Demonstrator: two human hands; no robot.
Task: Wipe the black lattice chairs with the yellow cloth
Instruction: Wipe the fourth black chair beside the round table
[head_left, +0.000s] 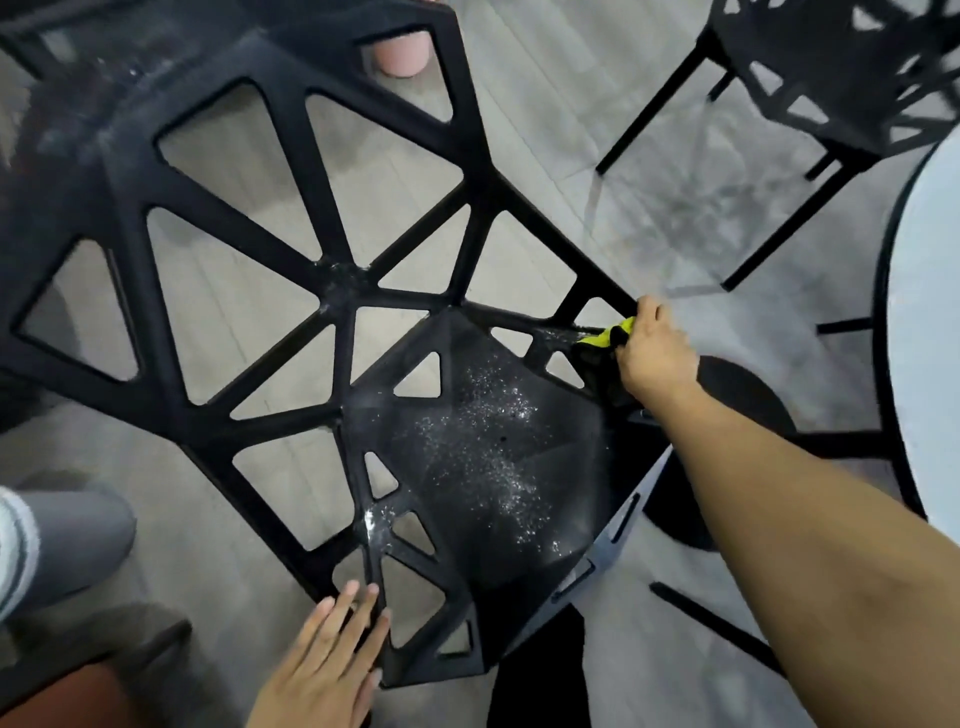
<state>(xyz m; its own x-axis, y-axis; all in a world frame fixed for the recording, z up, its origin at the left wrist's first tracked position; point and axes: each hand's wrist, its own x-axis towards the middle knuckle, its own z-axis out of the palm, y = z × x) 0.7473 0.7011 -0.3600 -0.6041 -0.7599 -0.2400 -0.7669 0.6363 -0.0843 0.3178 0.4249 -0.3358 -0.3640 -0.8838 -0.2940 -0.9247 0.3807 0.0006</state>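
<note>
A black lattice chair (337, 291) fills the middle of the view, its back toward the upper left and its dusty seat (483, 447) lower down. White specks lie scattered across the seat. My right hand (654, 353) grips the yellow cloth (608, 335) and presses it against a lattice strut at the seat's far right corner. Most of the cloth is hidden under the hand. My left hand (327, 665) rests flat, fingers straight, on the seat's near left edge.
A second black lattice chair (841, 67) stands at the top right. A white round table (930, 312) with a dark base (743, 395) is at the right edge. A grey shoe (67, 545) is at the lower left, on a grey floor.
</note>
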